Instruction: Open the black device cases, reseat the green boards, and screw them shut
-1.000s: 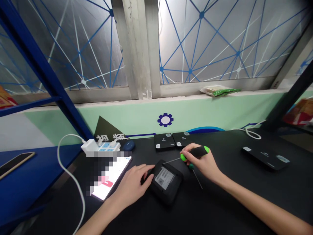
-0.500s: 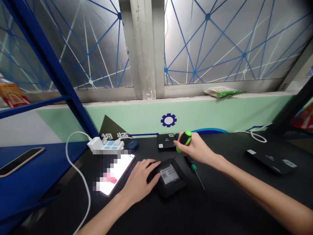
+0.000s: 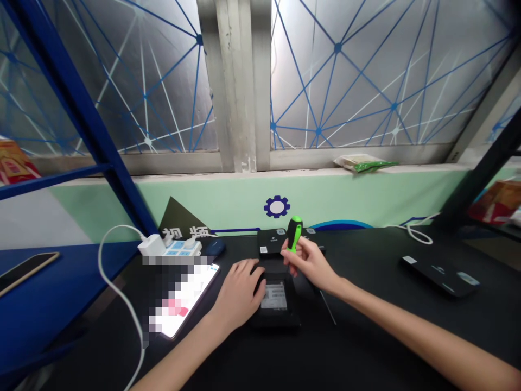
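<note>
A flat black device [image 3: 280, 314] with a white printed label lies on the black desk. My left hand [image 3: 239, 290] grips its left side, fingers curved over the far left part and thumb by the label. My right hand [image 3: 311, 263] is closed round a black and bright green screwdriver [image 3: 294, 233], its handle nearly upright above the device's far edge. The screwdriver's tip is too dark to make out. A second screwdriver [image 3: 328, 308] lies right of the device, its thin shaft showing and its handle hidden beneath my right hand.
Behind my hands, black boxes [image 3: 268, 237] stand near the wall. A lit phone [image 3: 185, 304], a power strip [image 3: 181, 248] and a dark blue case [image 3: 215, 247] are at left. Another black box [image 3: 439, 276] lies at right. A white cable [image 3: 122, 293] loops along the left.
The screwdriver in my right hand has become more upright. The device has turned squarer to me, and my left hand has slid further over its left side. The view has shifted slightly.
</note>
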`<state>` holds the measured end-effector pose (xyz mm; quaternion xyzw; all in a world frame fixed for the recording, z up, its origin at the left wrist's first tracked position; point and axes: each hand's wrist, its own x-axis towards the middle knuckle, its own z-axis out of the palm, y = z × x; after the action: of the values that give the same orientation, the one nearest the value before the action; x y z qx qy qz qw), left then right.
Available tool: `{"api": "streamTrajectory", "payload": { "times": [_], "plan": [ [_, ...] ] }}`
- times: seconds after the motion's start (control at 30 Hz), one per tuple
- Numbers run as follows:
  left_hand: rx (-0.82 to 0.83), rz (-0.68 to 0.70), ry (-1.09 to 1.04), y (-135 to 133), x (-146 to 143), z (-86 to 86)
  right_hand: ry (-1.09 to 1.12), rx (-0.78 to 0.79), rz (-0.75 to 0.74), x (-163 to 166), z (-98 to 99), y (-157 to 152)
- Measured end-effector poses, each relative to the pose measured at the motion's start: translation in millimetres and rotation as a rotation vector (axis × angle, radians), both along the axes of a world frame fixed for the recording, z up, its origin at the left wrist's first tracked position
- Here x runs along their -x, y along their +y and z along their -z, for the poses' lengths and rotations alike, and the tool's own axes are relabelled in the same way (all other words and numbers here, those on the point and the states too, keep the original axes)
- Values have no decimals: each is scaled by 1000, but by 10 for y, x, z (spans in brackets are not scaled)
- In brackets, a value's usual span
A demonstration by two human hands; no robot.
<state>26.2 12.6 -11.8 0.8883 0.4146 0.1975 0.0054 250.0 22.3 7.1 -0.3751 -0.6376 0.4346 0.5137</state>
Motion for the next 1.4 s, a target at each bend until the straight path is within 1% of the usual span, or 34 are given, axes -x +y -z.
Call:
{"api": "streamTrajectory", "payload": {
  "times": [0.07,0.13,0.23,0.37,0.63,0.8,1.0,1.17,1.27,1.4],
  "plan": [
    [23,3,-41,25,1,23,23,2,9,9,137,-61],
    [76,-4,-67,31,32,54,-2,-6,-7,10,236,-123],
    [127,-17,-74,23,86,87,-103,-65,-13,4,305,-196],
    [133,-11,-69,18,110,84,-182,-152,28,8,326,-227],
    [144,12,-59,35,138,52,-242,-221,103,9,361,-200],
    [117,29,-41,39,147,51,-246,-254,142,18,360,-168],
    [114,25,-28,26,138,28,-236,-240,136,34,376,-152],
    [105,54,-57,4,131,43,-136,-197,69,10,400,-171],
    [104,71,-66,-12,118,41,-111,-231,62,3,396,-186],
    [108,80,-60,-16,107,30,-140,-262,79,2,378,-198]
  ]
}}
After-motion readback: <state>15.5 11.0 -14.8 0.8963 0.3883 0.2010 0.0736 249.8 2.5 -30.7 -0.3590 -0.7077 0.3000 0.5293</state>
